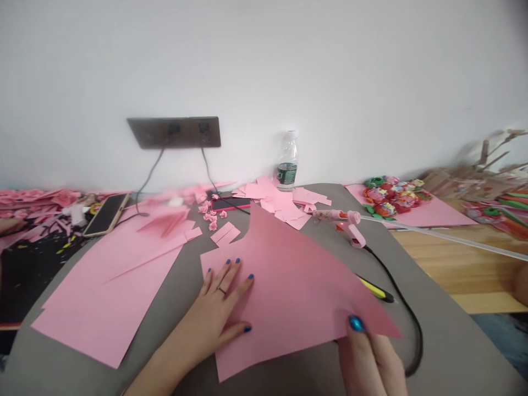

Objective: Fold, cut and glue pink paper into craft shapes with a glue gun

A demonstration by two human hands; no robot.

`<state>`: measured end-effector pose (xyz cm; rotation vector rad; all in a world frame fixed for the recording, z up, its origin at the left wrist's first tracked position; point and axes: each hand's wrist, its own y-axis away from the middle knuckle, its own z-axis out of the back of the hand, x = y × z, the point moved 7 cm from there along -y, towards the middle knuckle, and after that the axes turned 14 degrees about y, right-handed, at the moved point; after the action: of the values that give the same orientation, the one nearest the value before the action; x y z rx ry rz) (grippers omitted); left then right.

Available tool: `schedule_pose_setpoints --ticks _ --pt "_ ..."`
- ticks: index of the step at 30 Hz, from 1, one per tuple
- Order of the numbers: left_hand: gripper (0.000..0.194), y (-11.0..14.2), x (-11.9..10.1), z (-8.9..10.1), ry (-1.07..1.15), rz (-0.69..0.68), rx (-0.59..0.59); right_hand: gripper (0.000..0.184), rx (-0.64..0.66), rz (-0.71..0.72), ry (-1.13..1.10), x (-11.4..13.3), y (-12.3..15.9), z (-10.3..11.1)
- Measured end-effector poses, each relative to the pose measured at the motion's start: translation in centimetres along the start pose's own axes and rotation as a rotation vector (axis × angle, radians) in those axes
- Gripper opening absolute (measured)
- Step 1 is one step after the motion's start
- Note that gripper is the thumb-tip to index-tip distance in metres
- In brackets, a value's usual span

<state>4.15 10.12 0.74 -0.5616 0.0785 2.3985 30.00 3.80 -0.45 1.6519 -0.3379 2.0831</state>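
In front of me a sheet of pink paper [289,286] curves up from the grey table mat, its far corner raised. My left hand [223,308] lies flat on the sheet's left part, fingers spread. Near the lower right edge my right hand [369,352] pinches the same sheet between thumb and fingers and lifts that side. A yellow utility knife [375,289] sticks out from behind the sheet's right edge. Farther back lies a pink glue gun [348,225] with a clear glue stick [445,234] in its rear.
More pink sheets [103,297] lie at left, beside a phone [108,214]. Paper scraps and small paper roses [213,220] are near another phone [231,204]. A plastic bottle [287,162] stands by the wall. Colourful paper flowers [394,195] lie at right. Cables run from the socket [175,132].
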Motion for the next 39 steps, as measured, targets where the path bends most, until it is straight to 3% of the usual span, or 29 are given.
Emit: schedule_pose_setpoints --ticks 3,5,8,13,16,21,23,29,33,36,39 --pt "0.075 -1.6 0.1 -0.2 0.013 0.006 -0.034 0.039 0.047 0.290 0.177 2.1 0.9 0.4" --pt "0.069 -2.1 0.0 -0.2 0.021 0.005 -0.032 0.029 0.176 0.490 0.267 3.5 1.4 -0.9" --pt "0.063 -1.8 0.0 -0.1 0.061 -0.020 -0.016 0.022 0.287 0.636 0.317 4.3 1.8 -2.9" --pt "0.053 1.1 2.8 1.2 -0.006 0.145 -0.232 0.073 0.597 1.090 0.707 4.6 3.8 -7.6" --pt "0.051 2.8 4.0 1.4 -0.066 0.232 -0.322 0.086 0.729 1.113 0.888 4.2 4.0 -9.5" --pt "0.052 3.0 3.6 1.2 -0.078 0.244 -0.299 0.068 0.942 1.089 0.924 4.9 4.6 -10.9" --pt "0.051 2.8 3.4 1.2 -0.068 0.246 -0.292 0.064 0.904 1.073 0.914 5.5 4.1 -10.9" --pt "0.050 2.8 3.4 1.6 -0.029 0.242 -0.317 0.059 0.525 1.094 0.971 6.3 1.1 -10.8" --pt "0.051 2.8 3.3 1.7 -0.037 0.240 -0.301 0.080 0.500 1.051 0.936 6.5 0.1 -10.8" --pt "0.049 2.7 3.1 1.9 -0.040 0.248 -0.304 0.067 0.476 0.958 0.792 7.1 -0.9 -10.2" --pt "0.049 2.6 3.1 2.0 -0.039 0.255 -0.316 0.059 0.315 0.854 0.764 7.1 -2.5 -9.4"
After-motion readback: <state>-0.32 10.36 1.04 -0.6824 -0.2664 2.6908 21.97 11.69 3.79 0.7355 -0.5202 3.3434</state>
